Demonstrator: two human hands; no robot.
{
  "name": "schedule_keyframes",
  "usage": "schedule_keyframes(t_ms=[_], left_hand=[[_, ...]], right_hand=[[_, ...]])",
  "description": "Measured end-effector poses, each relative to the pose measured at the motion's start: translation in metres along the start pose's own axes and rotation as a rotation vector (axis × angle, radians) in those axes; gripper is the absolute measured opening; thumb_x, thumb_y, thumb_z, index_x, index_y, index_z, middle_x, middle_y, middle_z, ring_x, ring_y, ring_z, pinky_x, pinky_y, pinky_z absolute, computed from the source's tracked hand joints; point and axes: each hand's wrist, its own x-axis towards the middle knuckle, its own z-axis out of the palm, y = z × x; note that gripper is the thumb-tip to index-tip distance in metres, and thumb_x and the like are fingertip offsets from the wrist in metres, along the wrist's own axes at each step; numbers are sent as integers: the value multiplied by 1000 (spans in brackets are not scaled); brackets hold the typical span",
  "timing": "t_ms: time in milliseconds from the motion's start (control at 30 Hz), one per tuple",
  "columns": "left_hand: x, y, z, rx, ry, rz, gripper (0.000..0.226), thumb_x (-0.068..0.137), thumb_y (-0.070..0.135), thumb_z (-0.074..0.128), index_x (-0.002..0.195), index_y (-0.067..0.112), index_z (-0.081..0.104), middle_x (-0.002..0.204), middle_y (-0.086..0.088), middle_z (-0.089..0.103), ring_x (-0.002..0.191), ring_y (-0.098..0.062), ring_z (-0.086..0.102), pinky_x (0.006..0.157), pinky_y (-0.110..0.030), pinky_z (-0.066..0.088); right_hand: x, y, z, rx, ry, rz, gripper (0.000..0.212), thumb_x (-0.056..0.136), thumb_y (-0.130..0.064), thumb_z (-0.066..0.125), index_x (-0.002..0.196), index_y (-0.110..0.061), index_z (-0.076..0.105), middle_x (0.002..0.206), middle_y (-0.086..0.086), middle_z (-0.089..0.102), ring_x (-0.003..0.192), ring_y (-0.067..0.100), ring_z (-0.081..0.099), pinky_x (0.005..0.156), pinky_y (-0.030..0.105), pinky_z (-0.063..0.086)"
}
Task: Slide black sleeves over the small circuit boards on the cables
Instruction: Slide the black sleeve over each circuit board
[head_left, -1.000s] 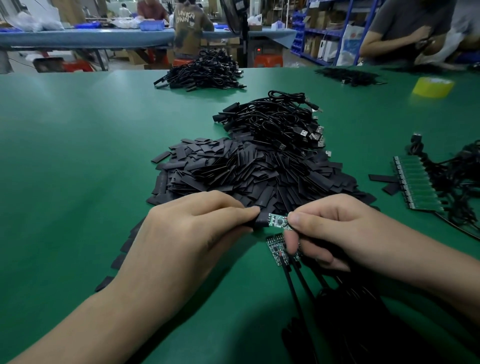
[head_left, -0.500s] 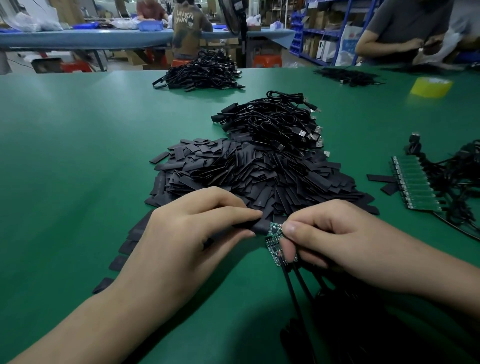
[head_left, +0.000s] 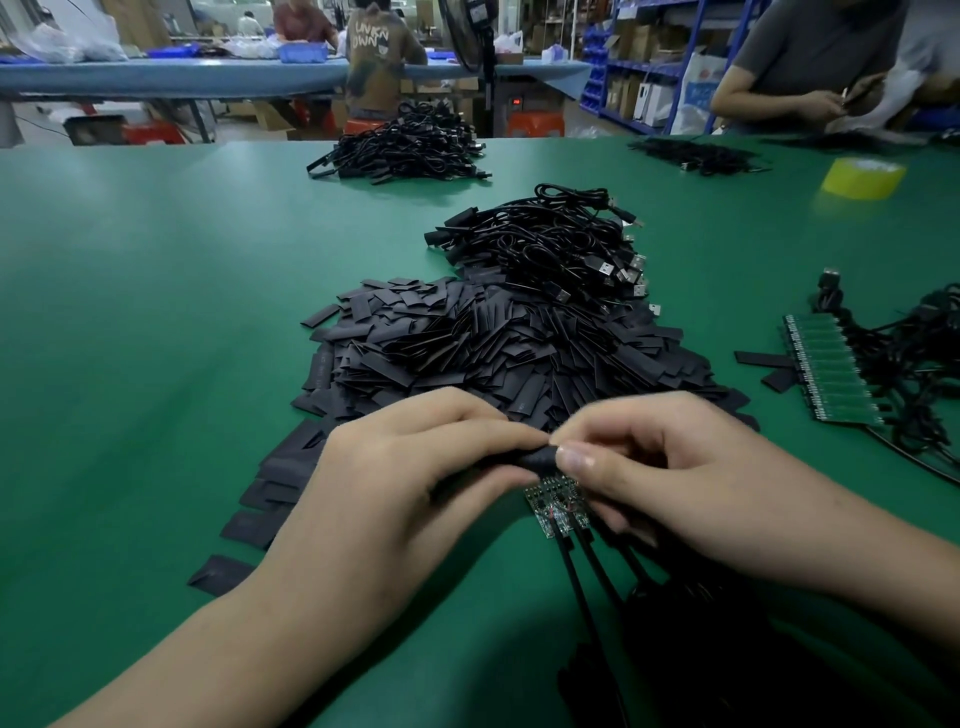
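My left hand (head_left: 410, 483) pinches a black sleeve (head_left: 535, 460) between thumb and fingers. My right hand (head_left: 670, 478) meets it fingertip to fingertip and pinches the cable end that sits inside the sleeve; that board is hidden. Just below the fingers lie small green circuit boards (head_left: 558, 506), each on a black cable (head_left: 582, 587) running toward me. A big heap of loose black sleeves (head_left: 493, 353) lies right behind both hands.
A pile of black USB cables (head_left: 550, 249) sits behind the sleeve heap, another cable bundle (head_left: 410, 145) farther back. A green panel of boards (head_left: 826, 374) with tangled cables lies at right. Yellow tape roll (head_left: 862, 179) far right. A person works across the table.
The green board seen between my fingertips has gone inside the sleeve. My two hands have closed together until thumb and fingertips touch.
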Motion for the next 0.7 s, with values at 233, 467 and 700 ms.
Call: schedule_keyframes(t_ms=[233,467,700], left_hand=[[0,-8,0,-168,58,-131,19,83,31,75,100,24,79,94,16,73,91,-2,69,80,-15,49],[-1,-3,1,-221,70,-175,19,83,34,74,100,26,79,94,17,75,91,-1,71,80,-15,50],[-4,-2,5,-374,80,-260,18,81,31,76,99,29,79,95,19,76,93,-2,72,83,-13,51]], right_hand=[[-5,0,-2,-264,314,-348,8,89,-25,72,94,-30,69,83,-10,68,77,14,67,68,31,53],[-5,-1,-3,-479,387,-509,3,92,-17,72,93,-15,75,87,-9,69,81,6,65,72,24,50],[-4,1,-5,-512,379,-558,5,94,-14,71,96,-12,75,90,-5,69,83,8,65,74,27,51]])
